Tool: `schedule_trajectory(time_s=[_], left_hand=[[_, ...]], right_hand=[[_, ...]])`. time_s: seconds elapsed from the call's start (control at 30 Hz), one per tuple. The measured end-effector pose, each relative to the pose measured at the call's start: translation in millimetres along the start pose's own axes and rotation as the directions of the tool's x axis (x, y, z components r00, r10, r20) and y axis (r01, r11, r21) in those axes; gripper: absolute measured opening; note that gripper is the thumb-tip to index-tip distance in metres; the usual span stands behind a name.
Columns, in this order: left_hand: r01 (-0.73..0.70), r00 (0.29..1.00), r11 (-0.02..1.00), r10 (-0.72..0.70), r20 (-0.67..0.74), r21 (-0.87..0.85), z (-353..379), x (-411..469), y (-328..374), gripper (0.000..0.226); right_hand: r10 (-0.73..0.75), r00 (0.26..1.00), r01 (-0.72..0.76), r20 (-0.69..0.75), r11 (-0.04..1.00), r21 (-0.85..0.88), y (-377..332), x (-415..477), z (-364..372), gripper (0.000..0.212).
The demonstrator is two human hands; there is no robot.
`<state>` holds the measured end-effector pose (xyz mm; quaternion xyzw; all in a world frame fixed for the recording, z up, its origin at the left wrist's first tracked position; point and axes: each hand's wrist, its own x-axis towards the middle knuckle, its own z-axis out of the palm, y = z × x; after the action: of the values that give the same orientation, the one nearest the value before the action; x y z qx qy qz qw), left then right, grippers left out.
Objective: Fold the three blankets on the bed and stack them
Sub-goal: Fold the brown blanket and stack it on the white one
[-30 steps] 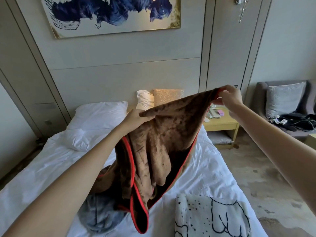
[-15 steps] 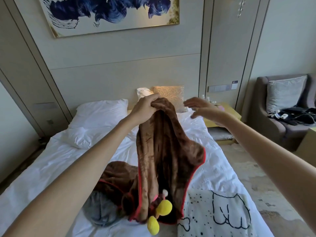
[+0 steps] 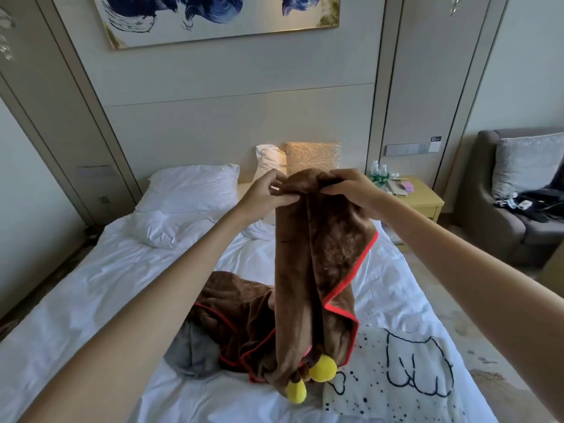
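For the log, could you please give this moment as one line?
brown blanket: held up; left hand: grips top; right hand: grips top

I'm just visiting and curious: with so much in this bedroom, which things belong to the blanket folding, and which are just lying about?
Part of the job: brown blanket, held up by left hand and right hand; grey blanket; white blanket with black drawings; bed.
Just lying about: white pillow, nightstand, water bottles, armchair, painting.

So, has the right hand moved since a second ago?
Yes. The right hand came left, from over the nightstand to the brown blanket top, beside the left hand.
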<state>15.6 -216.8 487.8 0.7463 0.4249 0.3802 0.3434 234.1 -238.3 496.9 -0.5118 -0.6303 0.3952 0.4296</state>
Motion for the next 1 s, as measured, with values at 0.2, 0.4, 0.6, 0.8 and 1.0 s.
schedule_trajectory(time_s=[0.2,0.4,0.6,0.8,1.0], left_hand=[[0.12,0.978,0.989,-0.103,0.181,-0.085,47.3,-17.4,-54.7,0.055],[0.373,0.886,0.928,-0.351,0.304,-0.015,75.4,-19.7,-82.4,0.016],[0.359,0.922,0.933,-0.354,0.16,-0.004,51.7,-2.6,-82.3,0.037],[0.342,0.94,0.879,-0.318,0.127,-0.332,21.7,14.6,-56.3,0.033],[0.12,0.976,0.989,-0.134,-0.171,-0.09,19.8,19.9,-47.5,0.021]], right_hand=[[-0.033,0.999,0.021,0.02,0.901,0.434,-20.2,-4.8,-12.1,0.043],[0.007,0.996,0.05,-0.094,0.805,0.591,-22.0,-15.4,-50.1,0.042],[0.232,0.903,0.025,-0.361,0.812,0.583,23.6,-25.9,-101.8,0.041],[0.277,0.759,-0.21,-0.59,0.961,0.181,65.6,-32.6,-126.6,0.035],[0.302,0.855,-0.469,-0.422,0.796,-0.381,77.0,-34.8,-136.9,0.021]])
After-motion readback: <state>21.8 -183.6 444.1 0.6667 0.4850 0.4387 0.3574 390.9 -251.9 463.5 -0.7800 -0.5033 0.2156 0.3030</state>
